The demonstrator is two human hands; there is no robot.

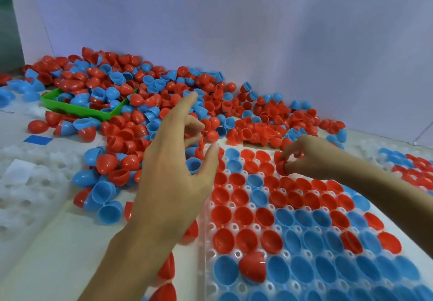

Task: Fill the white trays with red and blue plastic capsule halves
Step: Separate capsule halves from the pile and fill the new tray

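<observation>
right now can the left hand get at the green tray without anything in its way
Probably yes. The left hand hangs open above the loose capsule halves, and the green tray lies further off to its left with nothing standing between them. The right hand is busy at the white tray.

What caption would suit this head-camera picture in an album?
Right hand pinches a red capsule half over the white tray; left hand reaches toward the loose pile.

Table [46, 254]: capsule halves [164, 104] (loose), white trays [293, 242].
</observation>
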